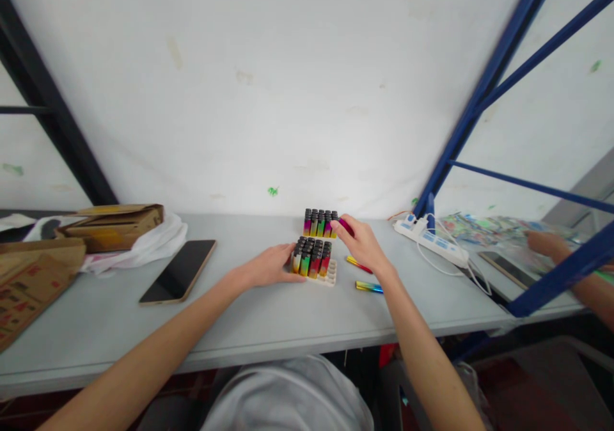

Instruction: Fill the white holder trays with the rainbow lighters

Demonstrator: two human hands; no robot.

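Observation:
Several colourful lighters with black tops (312, 258) stand in a white tray (327, 280), whose right-hand holes are bare. My left hand (277, 265) is closed around the left side of this group. Behind it, against the wall side, is a second group of upright lighters (320, 224). My right hand (357, 236) pinches a purple lighter (346, 225) at the right end of that back group. A red and yellow lighter (359, 264) and a blue and yellow one (369, 287) lie on the table near my right forearm.
A phone (179, 271) lies at the left, near cardboard boxes (115, 226) and a white plastic bag (158, 242). A white power strip (432, 242) with cables is at the right, by a blue metal frame (460, 124). Beyond it shows another person's hand (547, 244).

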